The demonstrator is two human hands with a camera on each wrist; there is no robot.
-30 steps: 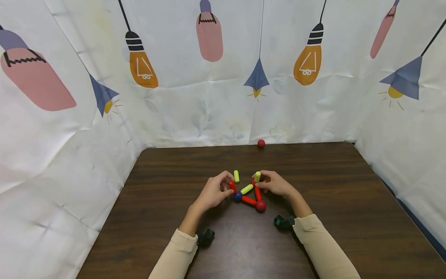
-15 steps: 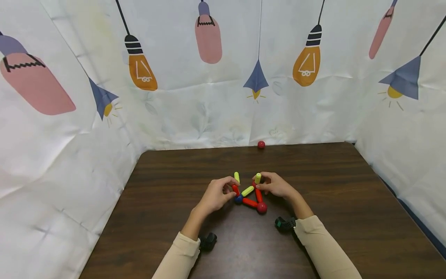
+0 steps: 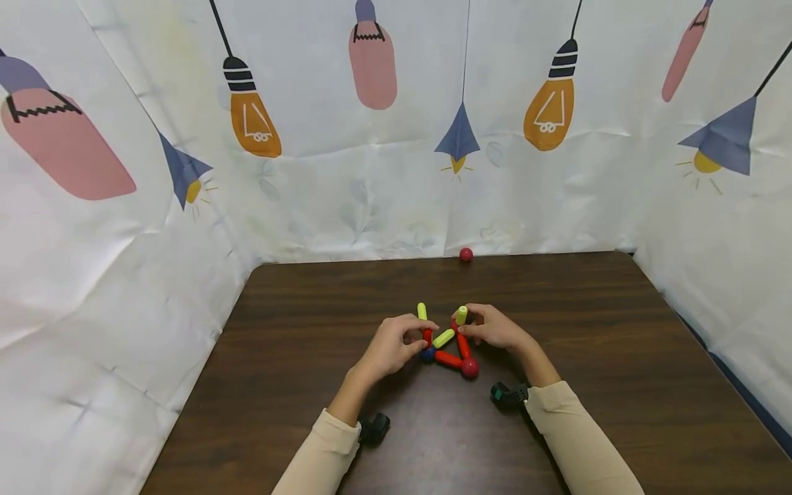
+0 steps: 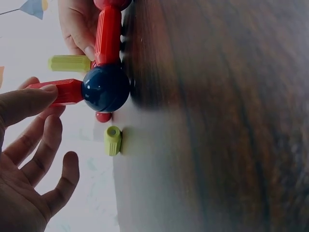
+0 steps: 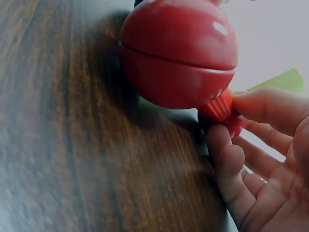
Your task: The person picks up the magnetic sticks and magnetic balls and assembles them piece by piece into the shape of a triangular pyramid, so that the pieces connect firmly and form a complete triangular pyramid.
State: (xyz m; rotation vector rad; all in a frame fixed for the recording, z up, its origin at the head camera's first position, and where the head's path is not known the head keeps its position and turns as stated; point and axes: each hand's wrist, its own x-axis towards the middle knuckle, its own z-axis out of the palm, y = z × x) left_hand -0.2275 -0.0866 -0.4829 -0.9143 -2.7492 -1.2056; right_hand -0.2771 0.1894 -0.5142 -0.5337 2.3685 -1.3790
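Observation:
A magnetic-stick triangle lies on the table, with a blue ball [image 3: 427, 354] at its left corner and a large red ball [image 3: 470, 368] at its near corner. Red rods [image 3: 448, 359] and a yellow-green rod [image 3: 443, 338] join the corners. My left hand [image 3: 392, 344] pinches a red rod [image 4: 67, 92] that stands up from the blue ball, between thumb and forefinger; its other fingers are spread. With its fingertips my right hand [image 3: 498, 328] holds the far red ball [image 5: 235, 124], mostly hidden, from which a yellow-green rod [image 3: 461, 315] rises.
One loose yellow-green rod [image 3: 422, 311] lies just behind the left hand. Another red ball [image 3: 466, 255] sits at the back edge of the dark wooden table [image 3: 297, 295]. A white printed curtain [image 3: 371, 185] hangs behind and on both sides.
The red rod in my left hand has swung from leaning left to nearly upright on the blue ball, the hand shifting right with it. My right hand keeps its hold.

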